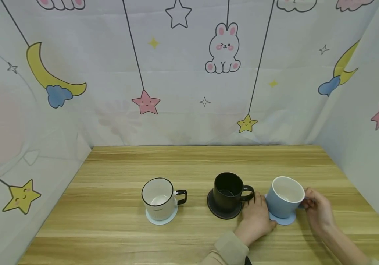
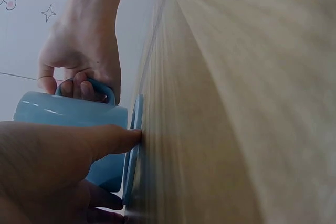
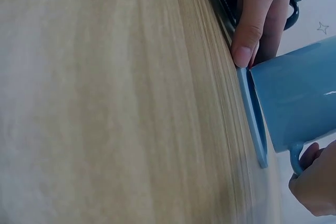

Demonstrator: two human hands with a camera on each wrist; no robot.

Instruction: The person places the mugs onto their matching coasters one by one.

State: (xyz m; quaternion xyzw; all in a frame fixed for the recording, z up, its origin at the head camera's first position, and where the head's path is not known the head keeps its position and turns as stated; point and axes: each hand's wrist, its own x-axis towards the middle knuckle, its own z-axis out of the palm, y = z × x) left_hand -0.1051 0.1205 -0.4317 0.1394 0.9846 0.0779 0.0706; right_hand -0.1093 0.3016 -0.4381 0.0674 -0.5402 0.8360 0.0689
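Observation:
In the head view, my right hand (image 1: 319, 209) grips the handle of a light blue mug (image 1: 280, 206). The mug is tilted, and a gap shows between part of its base and the round blue coaster (image 3: 253, 119) under it. My left hand (image 1: 257, 217) holds that coaster by its left edge, thumb tip (image 2: 134, 136) on the rim and fingers farther round, partly hidden. Just left of this hand, a black mug (image 1: 227, 193) stands on a black coaster (image 1: 225, 215), its handle close to my left fingertips.
A white mug (image 1: 157, 200) with a black rim and black handle stands on a pale coaster (image 1: 163, 222) left of centre. All stand on a wood-grain table (image 1: 116, 228). Printed cloth (image 1: 182, 73) encloses the back and sides.

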